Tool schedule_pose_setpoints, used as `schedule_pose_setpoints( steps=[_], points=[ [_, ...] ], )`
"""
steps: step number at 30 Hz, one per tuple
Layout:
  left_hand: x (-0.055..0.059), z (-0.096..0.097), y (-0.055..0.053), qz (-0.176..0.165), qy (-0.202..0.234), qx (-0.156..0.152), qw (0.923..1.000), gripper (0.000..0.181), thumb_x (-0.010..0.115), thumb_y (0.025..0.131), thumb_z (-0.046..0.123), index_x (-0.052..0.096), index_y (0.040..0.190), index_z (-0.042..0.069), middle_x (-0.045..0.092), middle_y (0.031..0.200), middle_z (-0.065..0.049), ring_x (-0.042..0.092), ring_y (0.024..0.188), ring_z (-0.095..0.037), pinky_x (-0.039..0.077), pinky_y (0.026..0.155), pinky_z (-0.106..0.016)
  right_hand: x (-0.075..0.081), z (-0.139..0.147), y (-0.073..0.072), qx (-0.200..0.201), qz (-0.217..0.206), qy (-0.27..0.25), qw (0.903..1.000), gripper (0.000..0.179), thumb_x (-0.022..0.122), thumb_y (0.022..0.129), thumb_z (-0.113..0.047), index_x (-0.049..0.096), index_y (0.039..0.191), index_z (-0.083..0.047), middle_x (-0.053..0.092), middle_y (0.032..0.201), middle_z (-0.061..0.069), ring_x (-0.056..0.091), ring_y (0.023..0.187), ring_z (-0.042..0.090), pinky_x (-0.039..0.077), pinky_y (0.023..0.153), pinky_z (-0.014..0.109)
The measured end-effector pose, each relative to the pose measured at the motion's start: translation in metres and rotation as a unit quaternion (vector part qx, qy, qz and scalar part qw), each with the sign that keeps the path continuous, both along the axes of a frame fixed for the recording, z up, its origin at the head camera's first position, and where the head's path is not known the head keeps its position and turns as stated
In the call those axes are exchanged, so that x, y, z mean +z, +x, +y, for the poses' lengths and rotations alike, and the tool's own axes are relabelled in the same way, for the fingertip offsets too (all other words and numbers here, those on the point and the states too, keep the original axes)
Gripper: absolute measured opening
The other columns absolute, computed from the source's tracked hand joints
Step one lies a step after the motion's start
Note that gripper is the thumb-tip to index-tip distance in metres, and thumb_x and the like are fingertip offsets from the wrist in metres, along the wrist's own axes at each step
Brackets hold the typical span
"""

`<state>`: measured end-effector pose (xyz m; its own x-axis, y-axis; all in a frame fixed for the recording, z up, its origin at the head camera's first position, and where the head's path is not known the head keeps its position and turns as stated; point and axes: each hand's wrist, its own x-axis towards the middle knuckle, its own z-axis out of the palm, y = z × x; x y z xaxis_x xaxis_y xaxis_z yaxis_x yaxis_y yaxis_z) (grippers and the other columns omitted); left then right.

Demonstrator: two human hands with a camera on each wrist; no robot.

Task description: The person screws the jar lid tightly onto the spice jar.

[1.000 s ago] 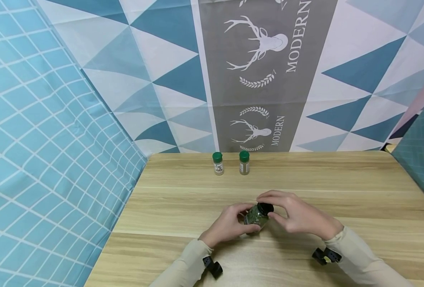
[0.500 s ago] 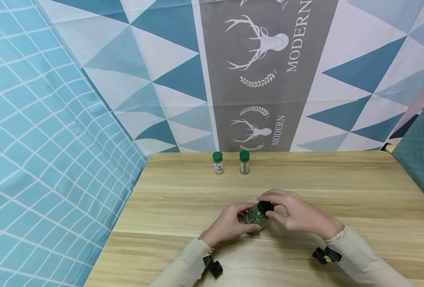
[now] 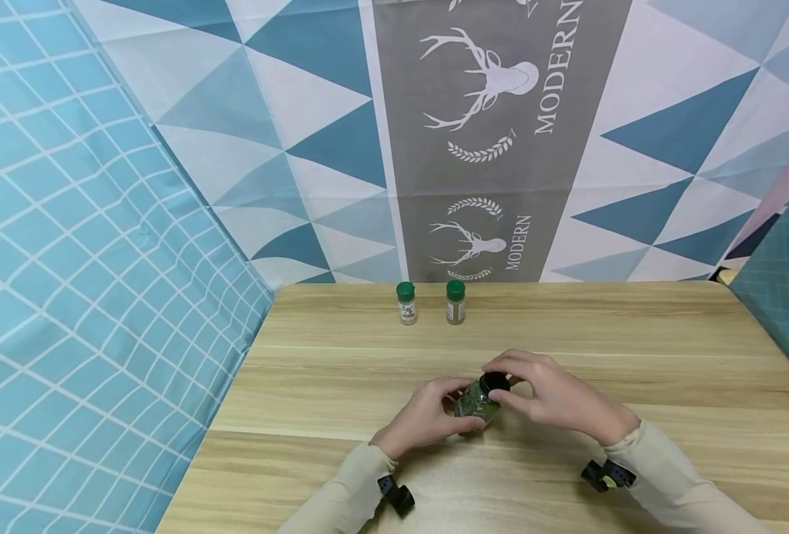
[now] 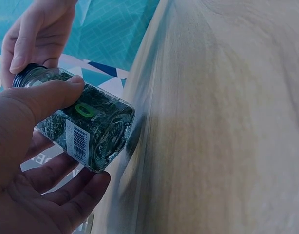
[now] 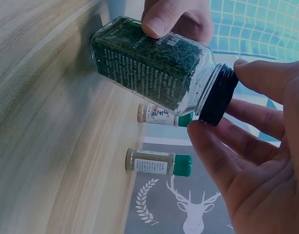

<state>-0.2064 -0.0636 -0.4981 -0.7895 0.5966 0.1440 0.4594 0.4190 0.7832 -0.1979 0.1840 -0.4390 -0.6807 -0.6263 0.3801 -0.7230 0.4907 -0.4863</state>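
Note:
A clear glass jar (image 5: 149, 68) of dried green herbs tilts over the table, its black screw cap (image 5: 220, 95) up and to the right. My left hand (image 3: 424, 419) grips the jar's body, the thumb across the label side in the left wrist view. At the cap, my right hand (image 3: 548, 393) pinches the rim between thumb and fingertips. A barcode label (image 4: 77, 141) shows near the jar's base in the left wrist view. The cap is on the jar's neck, with threads showing below it in the right wrist view.
Two small spice shakers with green lids stand upright at the table's back edge, a left one (image 3: 407, 304) and a right one (image 3: 456, 302). Patterned cloth hangs behind the wooden table (image 3: 328, 386), and blue checked cloth (image 3: 87, 297) on the left.
My right thumb and fingers have shifted slightly around the cap, the thumb moving left across it. The left hand and the jar's body stay in place.

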Motion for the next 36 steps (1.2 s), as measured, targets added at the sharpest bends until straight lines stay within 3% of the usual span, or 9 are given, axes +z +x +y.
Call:
schedule_pose_setpoints(
  steps=[9,17,26,36],
  points=[
    [0.0,0.0,0.0,0.001,0.001,0.0,1.0,0.052,0.084,0.087,0.038,0.067,0.134,0.022,0.072,0.12,0.007,0.064,0.096,-0.001,0.058,0.084,-0.02,-0.001,0.0,0.001,-0.015,0.003,-0.004,0.9999,0.031,0.075,0.096,-0.018,0.069,0.124,-0.007,0.072,0.12,0.005,0.071,0.098,0.011,0.062,0.082,0.027],
    [-0.001,0.001,0.0,0.008,0.002,-0.001,1.0,0.053,0.084,0.087,0.036,0.067,0.134,0.019,0.072,0.123,0.004,0.064,0.096,0.0,0.058,0.083,-0.019,0.002,0.001,0.004,-0.039,0.016,0.043,0.9982,0.056,0.072,0.098,-0.036,0.057,0.143,-0.007,0.062,0.143,0.01,0.062,0.129,0.029,0.055,0.104,0.047],
    [-0.001,0.002,0.001,0.007,0.0,0.005,1.0,0.053,0.085,0.087,0.035,0.068,0.134,0.018,0.072,0.125,0.004,0.064,0.096,0.0,0.058,0.084,-0.019,0.01,0.0,0.005,-0.017,0.011,0.059,0.9981,0.069,0.073,0.095,-0.043,0.049,0.152,-0.012,0.051,0.155,0.011,0.051,0.141,0.032,0.048,0.111,0.054],
    [-0.001,0.001,0.0,0.017,-0.009,0.008,0.9998,0.054,0.084,0.087,0.039,0.067,0.135,0.02,0.072,0.12,0.005,0.064,0.095,-0.001,0.057,0.082,-0.019,0.014,-0.001,0.008,0.029,0.024,0.085,0.9957,0.061,0.08,0.089,-0.026,0.057,0.145,-0.013,0.052,0.155,0.007,0.053,0.139,0.028,0.051,0.109,0.05]
  ],
)
